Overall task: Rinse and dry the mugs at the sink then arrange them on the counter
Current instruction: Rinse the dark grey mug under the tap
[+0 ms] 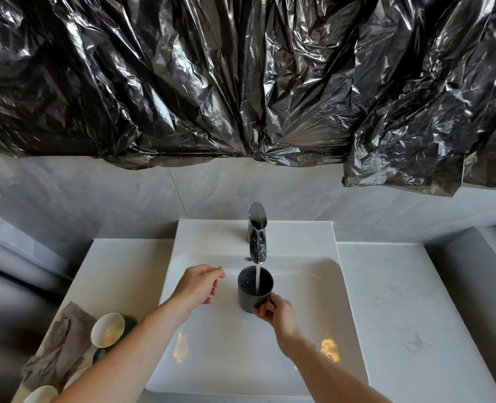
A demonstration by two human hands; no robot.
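A dark grey mug is held upright over the white sink, and a stream of water from the chrome tap runs into it. My right hand grips the mug by its handle on the near right side. My left hand hovers over the left of the basin, a little apart from the mug, fingers loosely curled and holding nothing. On the left counter lies a mug with a cream inside and green outside, tipped on its side. Another pale mug rim shows at the bottom left.
A crumpled grey cloth lies on the left counter beside the mugs. The white marbled counter stretches to the right of the sink. Black plastic sheeting hangs over the grey tiled wall behind.
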